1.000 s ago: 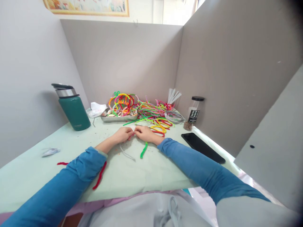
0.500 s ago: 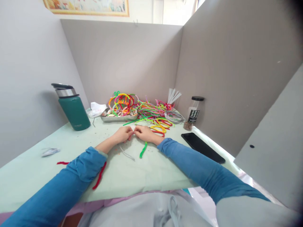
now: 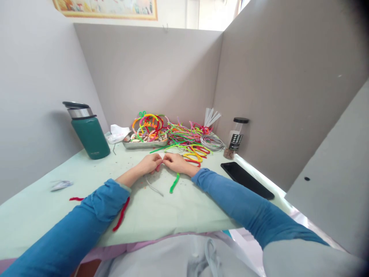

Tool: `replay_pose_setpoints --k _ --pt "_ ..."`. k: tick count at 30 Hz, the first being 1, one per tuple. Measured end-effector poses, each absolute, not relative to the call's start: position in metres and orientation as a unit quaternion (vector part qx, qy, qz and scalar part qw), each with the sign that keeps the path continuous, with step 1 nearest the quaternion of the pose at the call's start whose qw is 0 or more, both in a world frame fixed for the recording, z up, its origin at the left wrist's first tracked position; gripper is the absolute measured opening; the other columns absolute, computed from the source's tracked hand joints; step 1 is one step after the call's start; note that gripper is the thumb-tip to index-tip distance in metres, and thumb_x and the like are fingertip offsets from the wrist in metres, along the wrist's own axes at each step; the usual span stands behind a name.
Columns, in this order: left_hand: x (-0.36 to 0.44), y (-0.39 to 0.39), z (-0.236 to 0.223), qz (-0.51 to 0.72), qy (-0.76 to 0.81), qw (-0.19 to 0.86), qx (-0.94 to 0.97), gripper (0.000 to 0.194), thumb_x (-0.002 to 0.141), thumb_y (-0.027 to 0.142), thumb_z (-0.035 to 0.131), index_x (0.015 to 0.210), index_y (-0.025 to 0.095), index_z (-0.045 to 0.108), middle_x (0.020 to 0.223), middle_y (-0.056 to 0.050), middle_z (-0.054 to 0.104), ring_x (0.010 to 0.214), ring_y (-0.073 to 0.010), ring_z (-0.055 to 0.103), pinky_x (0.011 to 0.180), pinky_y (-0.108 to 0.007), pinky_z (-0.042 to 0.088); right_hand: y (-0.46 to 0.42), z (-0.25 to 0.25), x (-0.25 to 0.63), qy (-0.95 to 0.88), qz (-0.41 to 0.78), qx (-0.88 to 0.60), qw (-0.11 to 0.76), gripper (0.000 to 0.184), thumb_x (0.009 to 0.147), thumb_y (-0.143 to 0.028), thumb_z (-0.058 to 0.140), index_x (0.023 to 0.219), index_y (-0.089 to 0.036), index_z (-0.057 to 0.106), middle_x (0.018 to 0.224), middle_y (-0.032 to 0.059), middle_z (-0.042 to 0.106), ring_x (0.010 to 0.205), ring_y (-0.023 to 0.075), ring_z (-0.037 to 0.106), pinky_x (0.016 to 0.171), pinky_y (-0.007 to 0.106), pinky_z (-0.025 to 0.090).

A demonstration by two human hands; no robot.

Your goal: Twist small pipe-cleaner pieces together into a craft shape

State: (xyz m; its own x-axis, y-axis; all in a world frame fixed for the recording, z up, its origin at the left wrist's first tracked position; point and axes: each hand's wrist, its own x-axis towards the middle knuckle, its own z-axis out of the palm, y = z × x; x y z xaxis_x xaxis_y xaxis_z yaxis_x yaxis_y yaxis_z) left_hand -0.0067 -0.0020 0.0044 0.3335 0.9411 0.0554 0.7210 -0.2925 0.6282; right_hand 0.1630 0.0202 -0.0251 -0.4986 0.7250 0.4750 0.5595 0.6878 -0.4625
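Note:
My left hand (image 3: 151,163) and my right hand (image 3: 173,161) meet fingertip to fingertip above the middle of the table, both closed in a pinch. From under my left hand hangs a thin grey wire (image 3: 154,187), its free end pointing toward me. A bit of white (image 3: 162,155) shows just behind the fingertips; its kind is unclear. What my right fingers pinch is hidden. A short green pipe cleaner (image 3: 174,183) lies below my right hand. Red pipe cleaner pieces (image 3: 121,214) stick out beside my left sleeve. Scissors with yellow and red handles (image 3: 193,156) lie beyond my right wrist.
At the back stand a metal tray (image 3: 145,145) with colourful bent pieces, a heap of pipe cleaners (image 3: 184,134) and a coil of grey wire (image 3: 212,142). A green bottle (image 3: 91,137) is left; a clear jar (image 3: 235,138) and black phone (image 3: 247,180) are right. Grey partitions enclose the table.
Both hands stay almost in place, fingertips together, with only slight finger movement. The free end of the grey wire has shifted a little to the left and up.

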Motion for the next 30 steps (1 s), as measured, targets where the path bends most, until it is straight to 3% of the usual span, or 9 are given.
replay_pose_setpoints --k 4,13,18,24,30 --pt "-0.007 -0.001 0.004 0.217 0.540 0.260 0.770 0.021 0.080 0.039 0.043 0.080 0.018 0.049 0.054 0.004 0.058 0.035 -0.0083 0.043 0.039 -0.021 0.031 0.021 -0.026 0.163 -0.854 0.132 -0.378 0.333 0.012 0.083 -0.024 0.048 0.078 -0.017 0.058 0.070 -0.0009 0.057 0.063 0.0112 0.045 0.060 0.022 0.030" --pt "-0.007 -0.004 0.009 0.196 0.553 0.238 0.774 0.028 0.082 0.040 0.042 0.065 0.018 0.049 0.044 0.004 0.050 0.035 -0.0087 0.043 0.040 -0.021 0.030 0.021 -0.024 0.164 -0.856 0.144 -0.372 0.329 0.013 0.083 -0.024 0.049 0.078 -0.017 0.058 0.071 -0.0009 0.056 0.064 0.0110 0.045 0.061 0.021 0.030" --pt "-0.007 -0.001 0.007 0.191 0.555 0.234 0.775 0.030 0.082 0.040 0.040 0.066 0.018 0.051 0.049 0.002 0.054 0.037 -0.0093 0.043 0.041 -0.022 0.031 0.023 -0.026 0.164 -0.851 0.150 -0.372 0.340 0.013 0.082 -0.022 0.049 0.078 -0.016 0.059 0.071 -0.0010 0.056 0.064 0.0109 0.045 0.060 0.021 0.030" --pt "-0.009 0.008 0.004 0.199 0.558 0.153 0.791 0.032 0.081 0.041 0.041 0.066 0.017 0.057 0.051 0.003 0.049 0.049 -0.0106 0.043 0.047 -0.022 0.030 0.024 -0.026 0.164 -0.846 0.165 -0.371 0.345 0.014 0.082 -0.020 0.049 0.080 -0.016 0.062 0.071 -0.0007 0.058 0.065 0.0109 0.046 0.060 0.022 0.030" --pt "-0.008 0.006 0.001 0.211 0.569 0.219 0.764 0.033 0.082 0.044 0.040 0.062 0.019 0.046 0.044 0.005 0.042 0.040 -0.0098 0.039 0.043 -0.023 0.028 0.027 -0.029 0.164 -0.846 0.164 -0.364 0.352 0.015 0.084 -0.023 0.049 0.080 -0.016 0.062 0.072 -0.0007 0.059 0.066 0.0110 0.046 0.062 0.022 0.031"
